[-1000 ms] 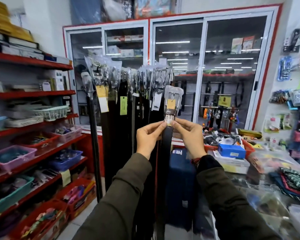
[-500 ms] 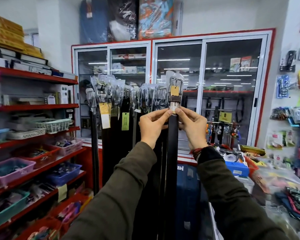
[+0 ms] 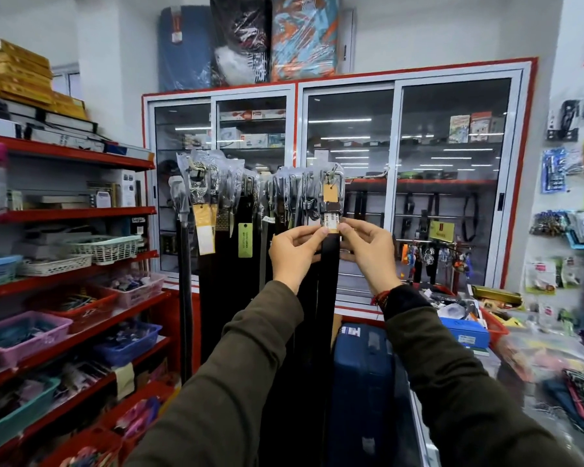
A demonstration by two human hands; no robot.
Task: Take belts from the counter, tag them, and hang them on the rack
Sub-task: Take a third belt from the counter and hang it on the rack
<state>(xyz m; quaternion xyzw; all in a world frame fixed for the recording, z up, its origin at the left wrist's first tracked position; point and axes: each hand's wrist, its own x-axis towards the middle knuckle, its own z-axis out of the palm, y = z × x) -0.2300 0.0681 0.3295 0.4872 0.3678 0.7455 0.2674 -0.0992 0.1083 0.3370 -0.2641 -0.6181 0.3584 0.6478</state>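
A dark belt (image 3: pixel 329 264) hangs straight down in front of me, its plastic-wrapped silver buckle (image 3: pixel 332 185) up at the rack's top with a yellow tag on it. A white price tag (image 3: pixel 331 220) sits on the strap just below the buckle. My left hand (image 3: pixel 294 246) pinches the strap's left edge beside that tag. My right hand (image 3: pixel 368 246) pinches the right edge at the same height. To the left, several other dark belts (image 3: pixel 236 257) hang on the rack (image 3: pixel 182 210), their buckles in plastic.
Red shelves (image 3: pixel 81 160) with baskets and boxes line the left side. A glass-door cabinet (image 3: pixel 395 183) stands behind the rack. A blue suitcase (image 3: pixel 361 382) stands below my right arm. The glass counter (image 3: pixel 536 348) at right holds boxes and folded cloth.
Both hands have raised the belt from chest height up to the rack's top, so its buckle now sits level with the other buckles. My view has tilted upward.
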